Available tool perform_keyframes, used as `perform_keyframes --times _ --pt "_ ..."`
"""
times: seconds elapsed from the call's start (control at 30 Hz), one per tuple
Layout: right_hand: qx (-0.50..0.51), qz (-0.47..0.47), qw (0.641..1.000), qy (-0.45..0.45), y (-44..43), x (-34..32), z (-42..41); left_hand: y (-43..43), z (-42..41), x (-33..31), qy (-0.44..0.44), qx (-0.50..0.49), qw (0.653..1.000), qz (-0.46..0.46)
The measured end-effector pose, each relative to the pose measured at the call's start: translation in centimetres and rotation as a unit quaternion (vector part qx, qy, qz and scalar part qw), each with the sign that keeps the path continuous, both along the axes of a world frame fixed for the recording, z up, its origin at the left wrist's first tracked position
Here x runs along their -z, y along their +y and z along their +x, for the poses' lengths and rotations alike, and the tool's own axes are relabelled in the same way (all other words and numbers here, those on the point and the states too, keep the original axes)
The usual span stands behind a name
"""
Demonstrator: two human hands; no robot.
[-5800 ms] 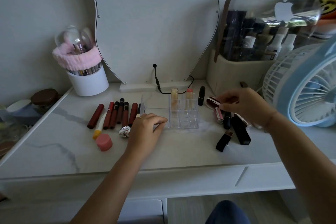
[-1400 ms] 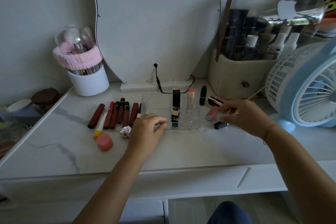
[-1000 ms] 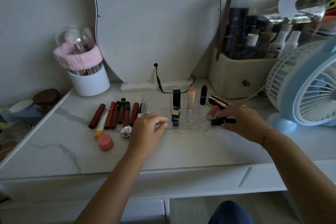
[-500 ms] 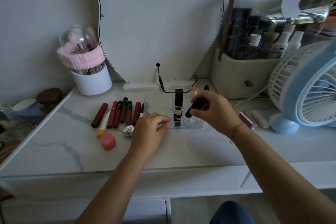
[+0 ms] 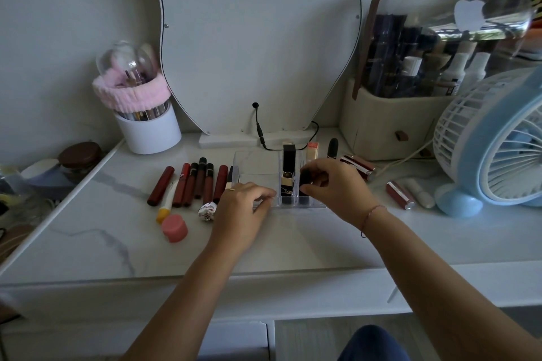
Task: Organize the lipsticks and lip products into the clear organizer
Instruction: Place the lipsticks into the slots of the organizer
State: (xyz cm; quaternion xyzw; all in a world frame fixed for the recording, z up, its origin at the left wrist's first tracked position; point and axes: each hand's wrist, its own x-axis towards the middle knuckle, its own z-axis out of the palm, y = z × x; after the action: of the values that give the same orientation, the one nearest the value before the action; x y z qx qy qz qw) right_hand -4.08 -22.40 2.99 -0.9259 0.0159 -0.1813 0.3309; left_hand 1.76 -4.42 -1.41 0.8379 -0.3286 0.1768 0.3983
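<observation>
A: What has changed in the last second or so?

B: The right hand point(image 5: 334, 184) was out among the loose tubes on the right; now it is over the organizer point(image 5: 293, 200), pinching a black lipstick point(image 5: 305, 180) upright above a near slot. The pile on the right has thinned to a red tube point(image 5: 400, 195) and a pale one point(image 5: 421, 198), plus another red one point(image 5: 357, 165) farther back.

A: So the right side is nearly sorted?

B: I'd judge so. The bulk of what remains is the row of glosses point(image 5: 193, 184) on the left, untouched.

A: And the left hand point(image 5: 243, 208)?

B: Palm down, fingers curled against the organizer's near edge, bracing it. It holds nothing.

A: Is the lipstick seated yet?

B: Hard to say; the fingers hide its base. It may be partly in.

A: What's in there already?

B: A tall square black case point(image 5: 289, 156), a shorter gold-banded one point(image 5: 286, 189) nearer, and a peach one point(image 5: 312, 151) at the far side.

A: Materials?

B: The organizer is clear hard plastic, thin-walled and gridded, with an open tray on its left. It sits on a glossy white marble-look top point(image 5: 264, 243), so likely slippery. The cases are smooth and glossy; the glosses are slim and round.
</observation>
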Motion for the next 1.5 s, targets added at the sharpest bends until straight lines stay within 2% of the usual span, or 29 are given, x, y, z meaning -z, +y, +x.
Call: perform_keyframes --times 0.17,0.27,0.37,0.47,0.57,0.73,0.8,0.93,1.07,1.3,1.5 --pt "0.026 0.015 0.999 -0.010 -2.5 0.3 -1.5 0.0 0.0 0.0 0.002 -0.003 1.000 0.003" --pt "0.182 -0.059 0.981 -0.031 -5.6 0.4 -2.6 0.0 0.0 0.0 0.004 -0.004 1.000 0.003" --pt "0.323 -0.145 0.934 0.045 -8.6 0.6 -3.4 0.0 0.1 0.1 0.006 -0.004 1.000 0.002" --pt "0.341 -0.157 0.917 0.133 -10.0 1.1 -3.6 0.0 0.1 0.1 0.004 -0.005 1.000 0.001" --pt "0.346 -0.156 0.913 0.148 -10.0 1.4 -3.4 -0.1 0.0 0.1 0.005 -0.006 1.000 0.002" --pt "0.329 -0.142 0.921 0.156 -9.2 1.3 -3.0 -0.1 0.0 0.0 0.005 -0.008 1.000 -0.001" --pt "0.294 -0.125 0.938 0.134 -8.8 0.7 -2.8 0.0 0.0 0.0 0.004 -0.008 1.000 0.002" --pt "0.165 -0.004 0.986 -0.011 -6.6 -1.4 -2.1 0.0 0.1 0.1 0.001 -0.005 1.000 0.004" --pt "0.086 0.066 0.991 -0.085 -3.7 -3.6 -0.4 0.0 0.1 0.1 0.008 -0.004 1.000 -0.001" --pt "0.058 0.003 0.996 -0.064 -1.5 -3.6 2.4 0.0 0.0 0.1 0.010 0.000 1.000 -0.004" --pt "0.040 -0.010 0.999 -0.027 -1.4 -2.7 2.8 0.1 0.0 0.1 0.014 0.005 1.000 -0.005"
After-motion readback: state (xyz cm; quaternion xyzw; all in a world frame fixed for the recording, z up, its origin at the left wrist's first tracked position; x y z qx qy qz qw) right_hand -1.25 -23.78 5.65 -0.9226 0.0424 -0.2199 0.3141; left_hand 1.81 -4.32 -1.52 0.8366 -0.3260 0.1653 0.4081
